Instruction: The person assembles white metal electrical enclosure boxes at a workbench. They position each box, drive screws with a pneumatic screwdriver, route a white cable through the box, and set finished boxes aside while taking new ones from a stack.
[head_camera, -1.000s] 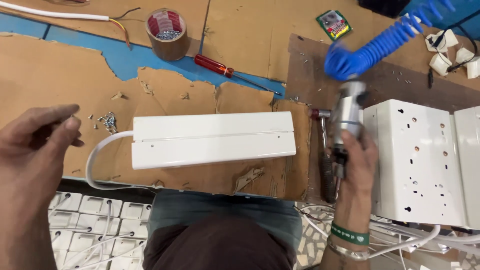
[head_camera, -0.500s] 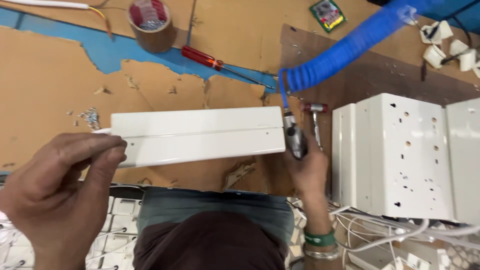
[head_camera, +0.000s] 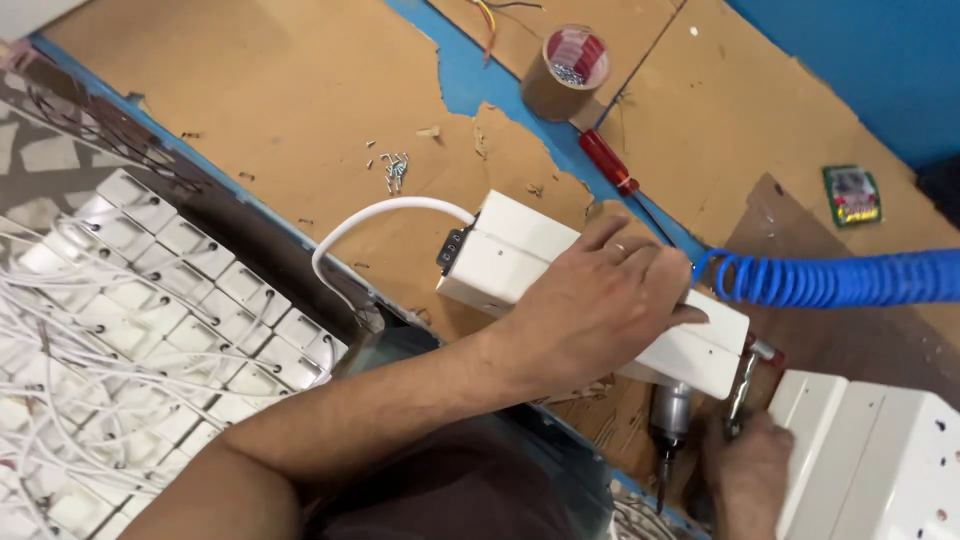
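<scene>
One small packet (head_camera: 852, 195), far right on the cardboard: roughly square, green border, dark printed centre with red and yellow patches.

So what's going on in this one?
A person is working at a cardboard-covered bench. The left hand lies flat on top of a long white box, which has a white cable coming out of one end. The right hand grips an air-powered screwdriver at the box's other end, fed by a coiled blue hose. A tape roll, a red-handled screwdriver and loose screws lie beyond.
</scene>
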